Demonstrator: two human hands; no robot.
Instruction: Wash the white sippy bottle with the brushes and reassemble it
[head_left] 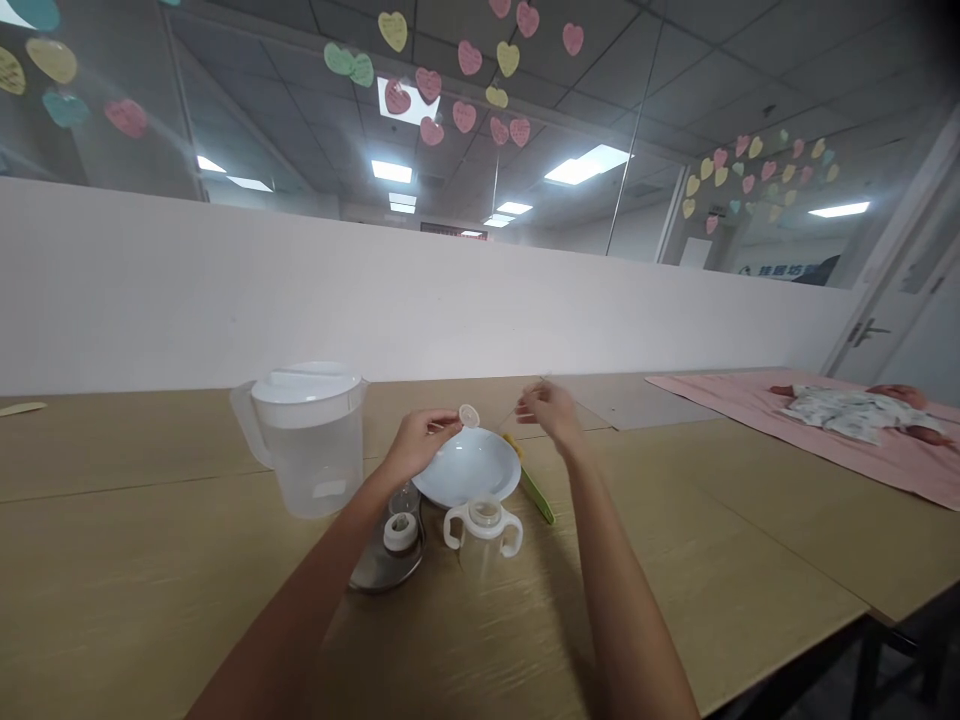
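Note:
My left hand (421, 440) is closed, pinching a small round translucent disc (469, 415) at its rim, above the far edge of a white bowl (465, 468). To the right, my right hand (551, 410) is raised over the table, its fingers curled but smeared by motion. A faint thin line runs near its fingertips; I cannot make out what it is. In front of the bowl stands a clear baby bottle (484, 545) with two white handles. An oval metal tray (379, 572) under my left forearm carries a white bottle collar (400, 532) and a clear part, partly hidden.
A lidded translucent pitcher (315, 450) stands at the left. A green-handled brush (537, 492) lies right of the bowl. On a pink cloth (720, 410) at the far right lies a baby doll (847, 410) in patterned clothing. A white wall (450, 310) borders the wooden table (187, 600).

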